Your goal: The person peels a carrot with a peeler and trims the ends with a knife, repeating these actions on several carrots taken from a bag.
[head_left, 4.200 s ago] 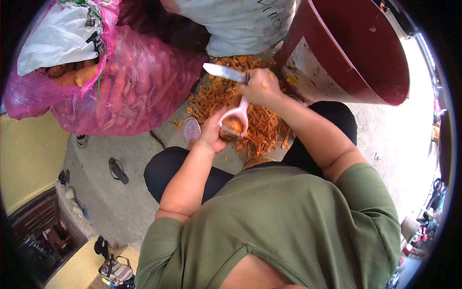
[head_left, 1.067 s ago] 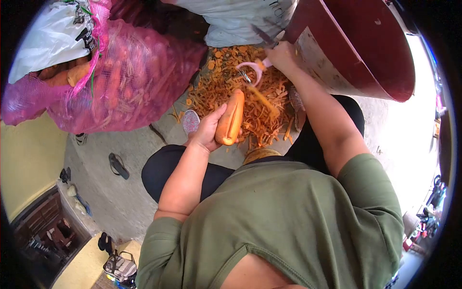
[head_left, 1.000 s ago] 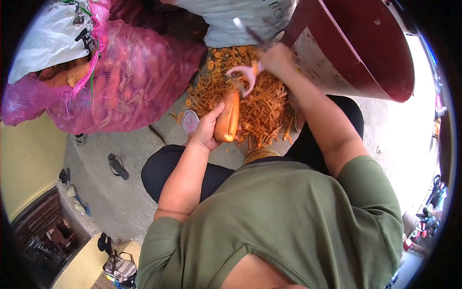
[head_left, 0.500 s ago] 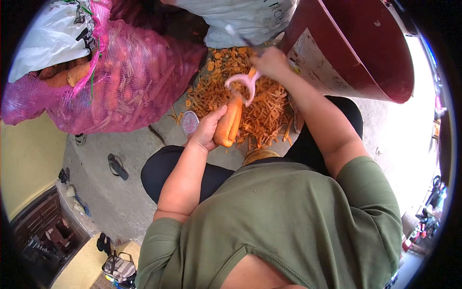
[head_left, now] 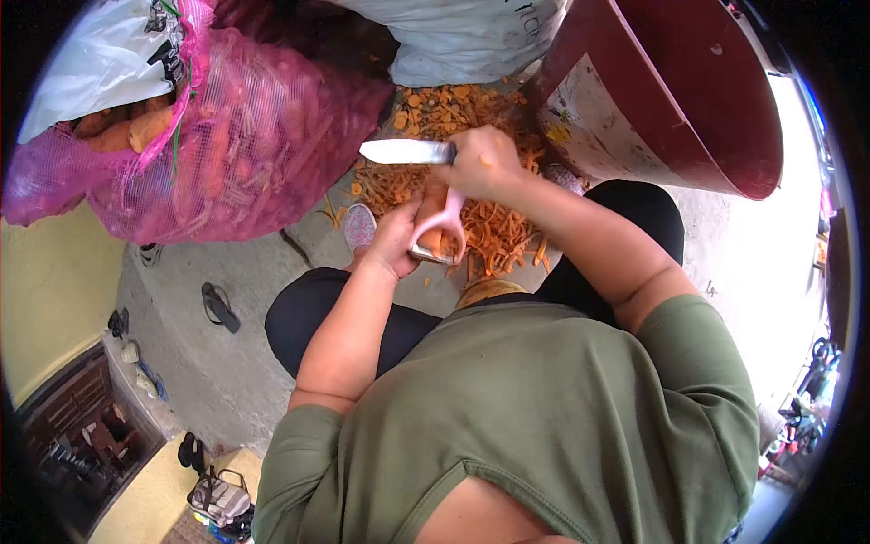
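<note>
My left hand (head_left: 395,238) is closed around a carrot (head_left: 432,201), which points away from me over the floor. In my right hand (head_left: 487,163) are two tools at once: a pink peeler (head_left: 442,225) and a knife (head_left: 403,151) whose blade sticks out to the left. The peeler's head lies over the near end of the carrot, close to my left fingers. Below and beyond both hands spreads a heap of orange carrot peelings (head_left: 498,222), with cut round slices (head_left: 461,92) toward the far side.
A pink mesh sack (head_left: 245,136) full of carrots stands at the left. A large dark red tub (head_left: 652,100) is at the right. A white sack (head_left: 471,45) sits at the back. One flip-flop (head_left: 219,306) lies on the concrete floor (head_left: 195,363).
My right hand has brought the peeler from the carrot's far end back to its near end. The knife blade has swung to point left. My left hand keeps its grip on the carrot.
</note>
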{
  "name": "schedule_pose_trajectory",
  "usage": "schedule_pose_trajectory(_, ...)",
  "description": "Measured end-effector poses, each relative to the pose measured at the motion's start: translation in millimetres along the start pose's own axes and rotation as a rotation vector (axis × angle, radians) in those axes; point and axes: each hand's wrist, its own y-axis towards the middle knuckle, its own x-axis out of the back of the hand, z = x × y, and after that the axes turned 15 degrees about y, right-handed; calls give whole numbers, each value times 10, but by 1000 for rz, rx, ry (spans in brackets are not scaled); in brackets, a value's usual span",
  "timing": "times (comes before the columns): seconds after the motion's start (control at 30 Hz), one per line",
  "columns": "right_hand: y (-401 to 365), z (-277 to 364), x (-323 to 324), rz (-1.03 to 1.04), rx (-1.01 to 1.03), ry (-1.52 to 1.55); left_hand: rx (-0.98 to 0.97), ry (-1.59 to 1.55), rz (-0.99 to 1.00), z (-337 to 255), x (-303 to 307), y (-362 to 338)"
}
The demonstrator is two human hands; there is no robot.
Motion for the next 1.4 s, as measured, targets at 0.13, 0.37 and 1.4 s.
schedule_pose_trajectory(0.13, 478, -601, 264, -287, -195, 64, 69, -36, 63, -37, -22, -48)
schedule_pose_trajectory(0.37, 87, -114, 63, -125, -65, 172, 34, -100, -45, -101, -98, -3)
schedule_pose_trajectory(1.4, -42, 23, 34, -31, 26, 46, -2, 39, 56, -12, -17, -22)
